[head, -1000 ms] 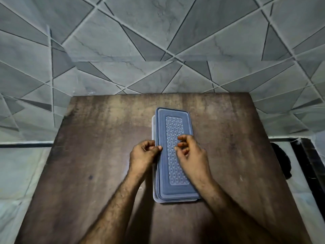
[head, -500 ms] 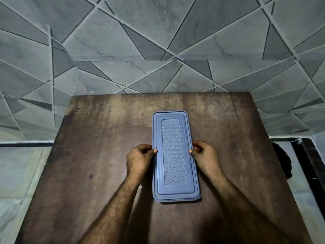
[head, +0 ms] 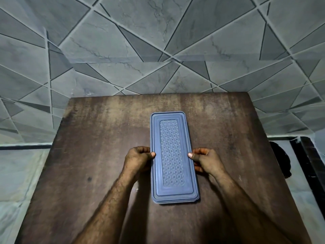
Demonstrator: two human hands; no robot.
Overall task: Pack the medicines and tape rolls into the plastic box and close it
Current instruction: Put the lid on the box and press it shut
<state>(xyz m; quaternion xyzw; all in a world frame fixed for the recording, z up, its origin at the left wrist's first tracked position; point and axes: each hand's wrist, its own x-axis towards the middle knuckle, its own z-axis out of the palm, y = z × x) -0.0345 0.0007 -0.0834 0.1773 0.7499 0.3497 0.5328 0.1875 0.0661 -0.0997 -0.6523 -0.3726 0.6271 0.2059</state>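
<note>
Plastic box (head: pixel 173 155), lidded, lengthwise at surface (head: pixel 88 155) centre; left hand (head: pixel 137 159) at its 9 o'clock edge, right hand (head: pixel 206 161) at 3 o'clock, fingers (head: pixel 140 148) of both clamped on it.

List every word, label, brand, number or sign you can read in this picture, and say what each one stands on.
None: no text can be read anywhere in this view.
The blue lid shows only a raised wave pattern, no letters or numbers.
The brown table and the grey wall tiles carry no writing.
</note>
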